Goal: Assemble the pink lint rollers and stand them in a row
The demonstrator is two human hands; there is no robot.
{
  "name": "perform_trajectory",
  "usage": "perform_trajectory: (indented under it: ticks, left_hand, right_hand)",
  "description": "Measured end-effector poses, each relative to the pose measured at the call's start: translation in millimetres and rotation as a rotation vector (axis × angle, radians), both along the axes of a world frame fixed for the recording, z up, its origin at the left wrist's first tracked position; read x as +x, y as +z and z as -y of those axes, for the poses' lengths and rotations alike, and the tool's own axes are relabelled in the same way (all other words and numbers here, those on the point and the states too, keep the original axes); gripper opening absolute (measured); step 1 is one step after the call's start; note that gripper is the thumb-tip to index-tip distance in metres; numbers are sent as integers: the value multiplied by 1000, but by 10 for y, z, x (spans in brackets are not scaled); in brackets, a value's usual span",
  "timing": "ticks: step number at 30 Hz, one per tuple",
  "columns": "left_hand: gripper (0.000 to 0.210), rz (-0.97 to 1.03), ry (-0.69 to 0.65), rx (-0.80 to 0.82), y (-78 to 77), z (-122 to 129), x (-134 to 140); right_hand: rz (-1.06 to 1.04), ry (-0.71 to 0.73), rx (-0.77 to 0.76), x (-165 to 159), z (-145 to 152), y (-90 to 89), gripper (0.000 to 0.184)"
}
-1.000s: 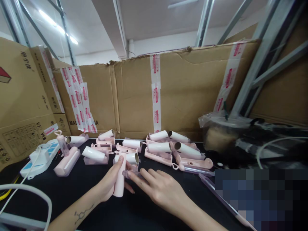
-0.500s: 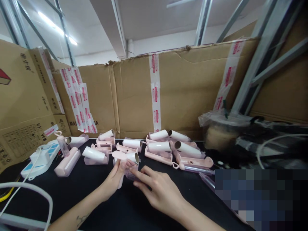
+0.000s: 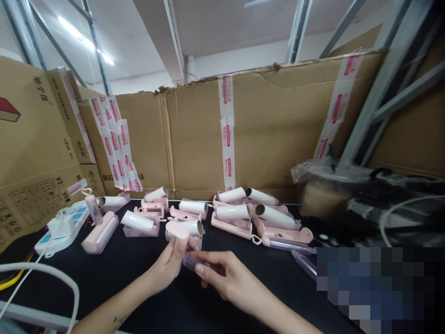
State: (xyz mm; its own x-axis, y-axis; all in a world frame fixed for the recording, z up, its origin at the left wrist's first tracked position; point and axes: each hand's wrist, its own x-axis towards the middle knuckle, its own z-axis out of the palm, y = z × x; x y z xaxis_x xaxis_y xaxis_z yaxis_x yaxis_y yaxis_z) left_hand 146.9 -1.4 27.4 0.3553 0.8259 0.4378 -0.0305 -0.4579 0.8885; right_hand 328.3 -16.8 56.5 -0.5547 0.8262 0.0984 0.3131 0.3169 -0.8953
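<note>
My left hand is closed around a pink lint roller holder, its rounded end facing up. My right hand pinches a clear plastic cover between thumb and fingers, close beside the holder. Whether the two parts touch is hidden by my fingers. Just behind them, a white paper roll with a cardboard core rests in another pink case. More white rolls lie in or on pink and clear cases, including an open pink holder at the right.
A white power strip with a plugged-in adapter sits at the left, by a white cable. Cardboard walls enclose the back. A bagged drink cup stands at the right, near dark clutter. Clear tubes lie at the right.
My right hand has turned and its fingers have closed more around the clear cover. My left hand has tilted the pink holder more upright. The whole view has shifted slightly.
</note>
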Motion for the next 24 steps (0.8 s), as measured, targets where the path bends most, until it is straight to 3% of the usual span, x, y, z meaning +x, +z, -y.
perform_trajectory:
  ticks: [2,7,10,14,17,18,20,22,24]
  left_hand:
    - [44,3,7,-18,0,5,21]
    - [44,-16,39,-80,-97,8,81]
    - [45,-29,44,-105,-91,18,84]
    - [60,81,25,8,237,7,-11]
    - [59,250,240,224,563,-85,-145]
    - [52,195,337,286,637,-132,-189]
    - [40,-140,392,347,695,-237,-262]
    - [34,-551,328,384,635,-330,-306]
    - [39,-808,295,443,492,-397,-325]
  right_hand:
    - [-40,-20,-1,-17,-3,-61,32]
    - [47,-73,168,-37,43,-210,23]
    - [20,-46,175,-12,42,-173,21]
    - [-61,11,6,142,-47,109,30]
    - [-168,-57,-41,334,-133,374,42]
    - [-229,-98,-16,399,-160,442,44]
    - [-328,-168,64,521,-210,523,44]
    - [-337,-213,139,630,-257,525,43]
    - [-228,-241,191,731,-305,469,45]
